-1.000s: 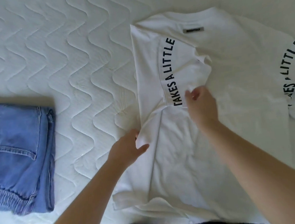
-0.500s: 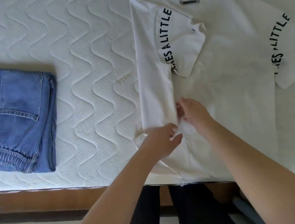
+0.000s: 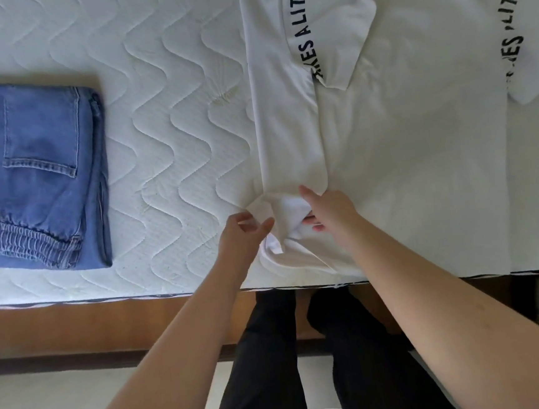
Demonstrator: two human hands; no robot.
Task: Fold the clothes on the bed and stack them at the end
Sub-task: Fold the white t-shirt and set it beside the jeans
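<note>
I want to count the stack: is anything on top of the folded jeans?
Nothing lies on the jeans; their back pocket and elastic cuff show on top. They rest on the mattress, apart from the T-shirt. Whatever lies under them is covered.

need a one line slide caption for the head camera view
Both hands, left and right, tuck the bunched lower corner of a white t-shirt on the mattress; folded jeans lie alongside.

A white T-shirt (image 3: 419, 145) carries curved black capital lettering on both sleeves. The folded-in left sleeve (image 3: 327, 26) reads "KES A LITTL", cut off at both ends. The right sleeve (image 3: 520, 35) reads "KES LITTLE", its first letters partly hidden.
</note>
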